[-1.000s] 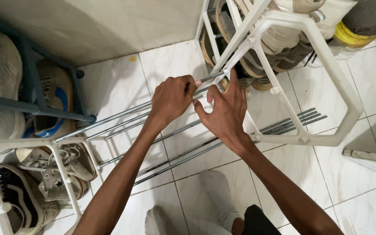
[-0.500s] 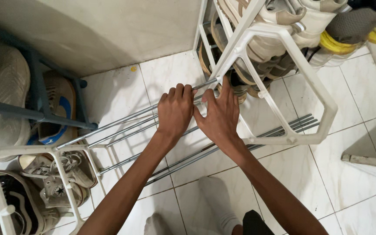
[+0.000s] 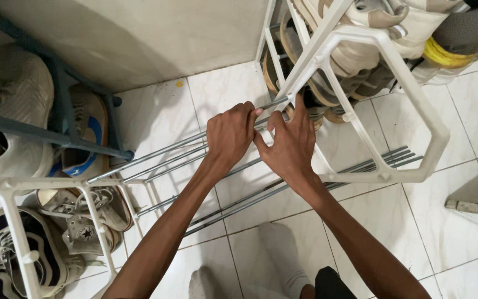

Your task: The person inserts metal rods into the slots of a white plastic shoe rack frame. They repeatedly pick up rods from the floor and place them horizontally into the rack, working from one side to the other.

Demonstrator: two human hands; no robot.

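Nearest us, our two feet in pale socks [image 3: 283,260] stand on the white tiled floor [image 3: 460,232], just below the loose metal rods [image 3: 305,185] lying across it. If the rack shifts, we judge those rods could roll underfoot.

Above the rods, both forearms reach forward and meet at the top rail. Our left hand [image 3: 229,134] is curled over the thin metal rail [image 3: 167,152], fingers closed around it, knuckles up. Our right hand [image 3: 290,145] sits just beside it, fingers spread and pressing on the rail's end where it meets the white plastic side frame [image 3: 394,105].

The risk we see is here: the rail end looks only partly seated, so it could slip out of the frame, pinching a fingertip or letting the frame tip.

Beyond the rail, that frame is loaded with shoes [image 3: 360,61], which could spill. Left of the rail stands a blue rack [image 3: 67,111] with sneakers.
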